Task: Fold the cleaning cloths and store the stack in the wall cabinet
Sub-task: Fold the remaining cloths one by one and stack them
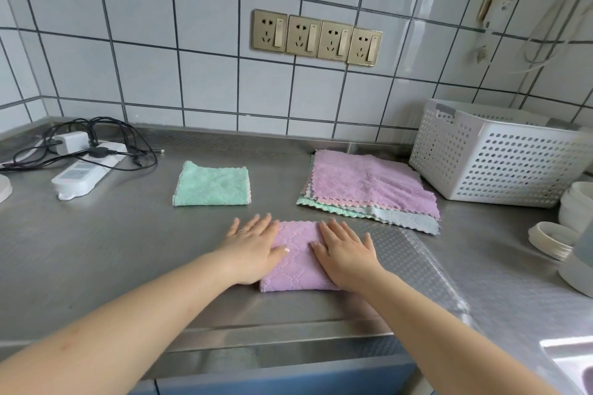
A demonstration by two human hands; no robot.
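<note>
Both hands flat on folded purple cloth on bench.
Left hand and right hand fingers straight, pressing, gripping nothing; quilted cloth between and under them; green cloth beyond fingertips.

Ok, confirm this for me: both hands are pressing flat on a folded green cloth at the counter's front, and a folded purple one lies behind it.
Colours are swapped. In the head view the left hand and right hand press flat on a folded purple cloth at the counter's front; the folded cloth lying behind it is green.
</note>
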